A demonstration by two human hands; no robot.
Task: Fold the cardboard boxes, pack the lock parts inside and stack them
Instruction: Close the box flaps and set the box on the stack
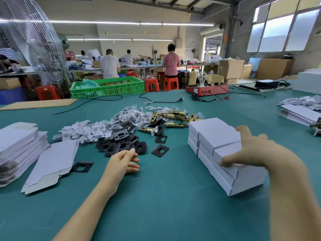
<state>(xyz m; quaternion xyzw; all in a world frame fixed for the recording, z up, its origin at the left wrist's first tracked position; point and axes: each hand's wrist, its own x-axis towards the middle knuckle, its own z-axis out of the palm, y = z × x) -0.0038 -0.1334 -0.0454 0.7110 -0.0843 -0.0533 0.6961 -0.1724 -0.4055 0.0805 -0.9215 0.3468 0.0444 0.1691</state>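
Here my right hand [250,150] rests spread over the top of the stack of folded white boxes [220,148], thumb against the near edge of the topmost box, fingers straight rather than curled around it. The stack sits on the green table [165,197], to the right of my left hand [124,162]. That hand hovers loosely, fingers relaxed and holding nothing, just short of the pile of black lock plates [121,141]. Beyond the plates lie brass latches [173,117] and small bagged parts [132,115]. Flat unfolded box blanks [50,164] lie to the left of my left hand.
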